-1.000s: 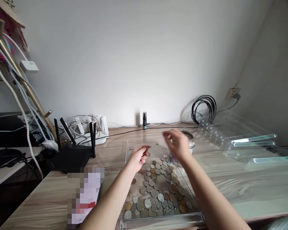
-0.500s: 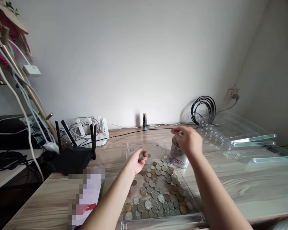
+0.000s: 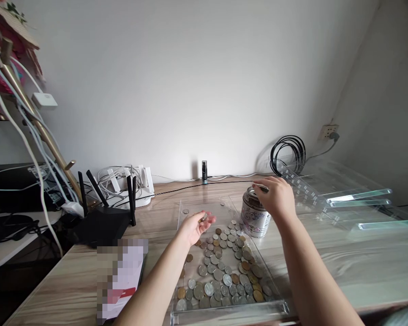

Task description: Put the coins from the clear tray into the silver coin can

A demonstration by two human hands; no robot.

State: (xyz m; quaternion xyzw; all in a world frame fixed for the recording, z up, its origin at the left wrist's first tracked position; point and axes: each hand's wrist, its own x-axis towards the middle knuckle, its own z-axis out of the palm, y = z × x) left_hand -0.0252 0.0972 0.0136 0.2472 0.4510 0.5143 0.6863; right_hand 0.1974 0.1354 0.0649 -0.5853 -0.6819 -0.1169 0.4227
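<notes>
Palm up and loosely curled, my left hand [image 3: 194, 228] cradles a few coins [image 3: 203, 219] above a clear plastic tray [image 3: 195, 308]. Several silver and brass-coloured loose coins [image 3: 218, 275] lie in the tray, thickest towards its near end. At the tray's right side stands a patterned round tin [image 3: 254, 220], upright, with a dark rim. My right hand [image 3: 278, 195] is at the tin's top, thumb and fingers pinched around what looks like a coin [image 3: 264, 189]. The hand covers part of the tin's lid.
A black router [image 3: 104, 222] and a blurred-out flat item [image 3: 124, 280] are on the left. Clear acrylic pieces [image 3: 357, 199] lie at the right, with a coiled black cable [image 3: 288, 155] behind. A small dark bottle [image 3: 204, 172] stands by the wall.
My right hand has moved right and slightly back, uncovering more of the tin's side and top. The left hand stays over the tray, its fingers a little more opened around the coins.
</notes>
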